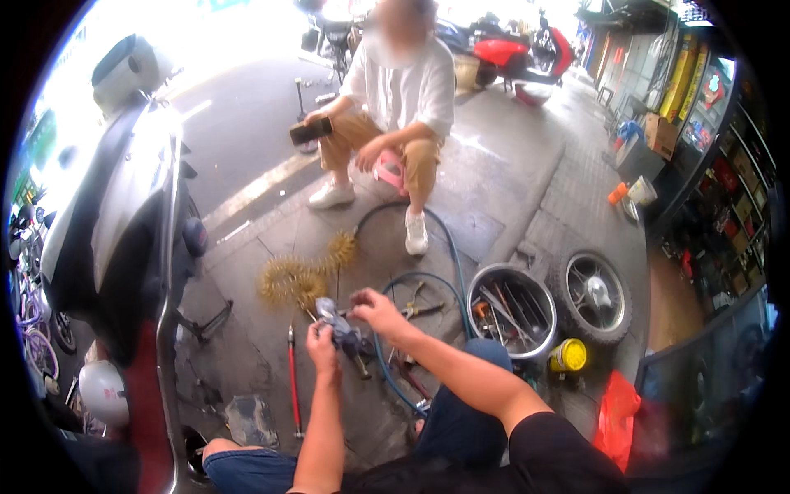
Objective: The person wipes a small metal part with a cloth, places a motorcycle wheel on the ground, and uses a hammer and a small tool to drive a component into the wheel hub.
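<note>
My left hand (322, 346) is closed on a grey rag (350, 336) with a metal part partly wrapped in it, held above the pavement. Beside it my right hand (374, 311) pinches at a small dark piece at the rag's upper right; its exact shape is unclear. Just beyond lie golden bristly coils (292, 281) on the ground. A long red-handled tool (293, 379) lies left of my hands, and pliers (424, 309) and a looped blue hose (451, 247) lie to the right.
A scooter (111, 230) stands close left. A seated person (395, 99) with a phone (309, 130) faces me. At right are a metal bowl of tools (539, 292), a wheel (594, 292), a yellow tub (568, 354), an orange bag (613, 416) and shop shelves (741, 181).
</note>
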`<state>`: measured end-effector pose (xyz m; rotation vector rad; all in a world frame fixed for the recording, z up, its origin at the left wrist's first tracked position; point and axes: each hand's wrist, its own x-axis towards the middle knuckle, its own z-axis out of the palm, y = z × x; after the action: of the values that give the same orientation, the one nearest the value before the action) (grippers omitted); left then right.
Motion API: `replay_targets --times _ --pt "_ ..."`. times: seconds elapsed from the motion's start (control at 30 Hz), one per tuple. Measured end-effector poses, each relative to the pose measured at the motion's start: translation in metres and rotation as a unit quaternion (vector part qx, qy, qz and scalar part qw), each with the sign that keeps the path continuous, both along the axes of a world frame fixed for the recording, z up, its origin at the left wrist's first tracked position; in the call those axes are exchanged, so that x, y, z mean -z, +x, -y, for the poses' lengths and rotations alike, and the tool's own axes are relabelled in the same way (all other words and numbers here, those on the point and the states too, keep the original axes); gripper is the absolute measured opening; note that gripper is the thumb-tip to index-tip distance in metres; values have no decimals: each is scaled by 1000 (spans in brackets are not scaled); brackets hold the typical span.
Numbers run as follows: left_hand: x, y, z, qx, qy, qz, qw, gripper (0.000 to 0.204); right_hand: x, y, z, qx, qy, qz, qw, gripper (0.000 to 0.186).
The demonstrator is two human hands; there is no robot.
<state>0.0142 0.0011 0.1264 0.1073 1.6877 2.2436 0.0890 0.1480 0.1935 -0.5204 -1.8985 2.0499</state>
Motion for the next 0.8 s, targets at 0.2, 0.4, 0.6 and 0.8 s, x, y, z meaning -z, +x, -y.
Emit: replay_targets --times 0.2,0.4,0.6,0.8 --pt "2 -4 16 -2 32 34 999 21 -10 -5 16 36 131 -6 991 34" --pt "-64 -7 14 60 -150 -183 970 28 -33 -4 37 -80 -88 27 993 38" --pt "-132 22 58 163 -319 -326 875 45 -49 -6 50 -69 -75 13 995 20" --pt "-130 39 70 169 -327 -331 869 48 -44 9 52 -69 -19 -20 997 16"
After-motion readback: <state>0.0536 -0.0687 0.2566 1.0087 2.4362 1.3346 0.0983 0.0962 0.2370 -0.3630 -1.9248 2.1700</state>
